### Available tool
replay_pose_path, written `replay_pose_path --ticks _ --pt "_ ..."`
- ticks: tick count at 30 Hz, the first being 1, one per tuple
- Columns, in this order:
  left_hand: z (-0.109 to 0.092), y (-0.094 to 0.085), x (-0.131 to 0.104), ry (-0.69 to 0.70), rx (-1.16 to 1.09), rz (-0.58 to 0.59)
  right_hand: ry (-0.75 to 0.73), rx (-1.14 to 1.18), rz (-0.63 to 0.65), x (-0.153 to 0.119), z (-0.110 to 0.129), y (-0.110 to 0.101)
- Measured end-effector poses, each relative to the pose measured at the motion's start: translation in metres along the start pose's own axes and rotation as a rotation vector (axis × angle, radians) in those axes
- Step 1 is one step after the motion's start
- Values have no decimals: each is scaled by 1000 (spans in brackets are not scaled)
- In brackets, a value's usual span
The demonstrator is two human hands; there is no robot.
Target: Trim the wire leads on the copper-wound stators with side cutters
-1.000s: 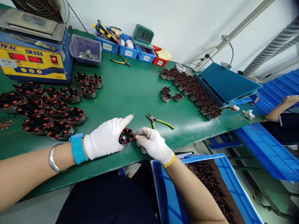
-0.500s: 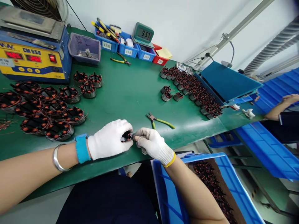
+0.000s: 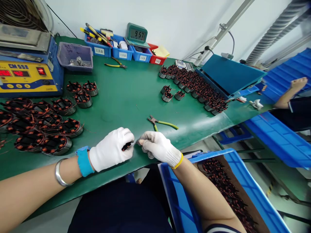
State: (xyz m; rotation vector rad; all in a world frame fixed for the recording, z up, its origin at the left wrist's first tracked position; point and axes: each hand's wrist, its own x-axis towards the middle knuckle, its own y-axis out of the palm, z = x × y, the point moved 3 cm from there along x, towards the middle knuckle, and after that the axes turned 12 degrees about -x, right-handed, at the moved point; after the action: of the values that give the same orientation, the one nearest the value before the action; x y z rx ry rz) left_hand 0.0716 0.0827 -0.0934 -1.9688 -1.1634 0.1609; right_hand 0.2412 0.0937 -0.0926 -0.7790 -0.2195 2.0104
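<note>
My left hand, in a white glove with a blue wristband, is closed around a small motor stator. Most of the stator is hidden by the fingers. Just to its right, my right hand, in a white glove with a yellow cuff, pinches thin wire that runs between the two hands. Green-handled cutting pliers lie on the green bench beyond my right hand, jaws apart.
Larger wound stators crowd the bench at left, before a yellow-and-blue CM558 machine. Rows of small stators stand at right. A blue crate of stators is beside my lap. Another person's arm shows far right.
My hands have drawn slightly apart, and thin wire now shows in the gap between them. The camera view has shifted a little to the right.
</note>
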Motion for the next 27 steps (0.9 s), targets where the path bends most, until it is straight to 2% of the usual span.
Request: replay_pose_path --ticks 3,7,9,11,12,13,16,17,19,22,27 --pt "0 1 0 2 7 11 27 -34 -26 -4 -5 -8" --pt "1 2 -1 30 4 -9 4 -432 -7 -20 -1 -17" --pt "1 3 -2 41 2 -10 -49 -590 -124 -24 11 -26" --pt "1 3 -2 44 2 -4 -98 -642 -258 -20 26 -34" --pt "1 3 -2 44 1 -1 -118 -636 -236 -14 32 -35" --pt "1 3 -3 44 -2 0 -128 -601 -128 -6 34 -33" --pt "2 3 -2 43 -11 -13 -93 -320 382 20 31 -14" --pt "3 3 -2 42 -14 -22 -72 -198 487 27 28 -8" --pt "3 4 -2 30 -18 -43 -43 -5 557 35 21 1" --pt "4 5 -2 -23 -47 -64 -48 93 514 34 15 8" --pt "7 -7 -5 -111 -272 -181 -122 -3 203 21 14 9"
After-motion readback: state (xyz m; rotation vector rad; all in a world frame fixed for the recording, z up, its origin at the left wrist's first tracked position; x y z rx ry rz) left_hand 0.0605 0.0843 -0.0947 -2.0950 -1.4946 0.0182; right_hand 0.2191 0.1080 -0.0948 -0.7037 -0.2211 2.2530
